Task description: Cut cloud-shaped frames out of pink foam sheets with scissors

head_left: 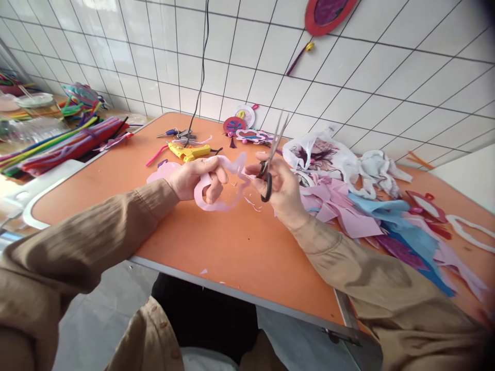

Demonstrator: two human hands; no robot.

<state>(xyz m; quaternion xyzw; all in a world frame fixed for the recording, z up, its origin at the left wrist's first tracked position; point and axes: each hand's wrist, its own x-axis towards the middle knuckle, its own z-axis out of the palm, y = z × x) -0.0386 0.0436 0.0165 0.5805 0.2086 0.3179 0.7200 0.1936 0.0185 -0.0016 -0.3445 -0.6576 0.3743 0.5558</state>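
My left hand [199, 180] is closed on a pink cut-out frame [221, 206] with a wavy outline and an open middle. The frame is held up over the orange table [247, 257]. Scissors [275, 135] with black handles are in my right hand [285, 190], their blades pointing up and away from the frame. The fingertips of that hand are close to the frame's right edge; whether they pinch it I cannot tell. Small pink trimmings [253, 202] lie on the table just beyond the frame. Another pink piece [164, 171] lies partly hidden behind my left hand.
A yellow glue gun [189, 151] lies behind my left hand, near a black cable [203, 67]. Pink felt scraps [348, 206], blue cloth [390, 211] and a white plastic bag [320, 149] cover the right side. Colourful pipe cleaners [73, 147] lie at left. Finished ornaments [242, 123] rest near the tiled wall.
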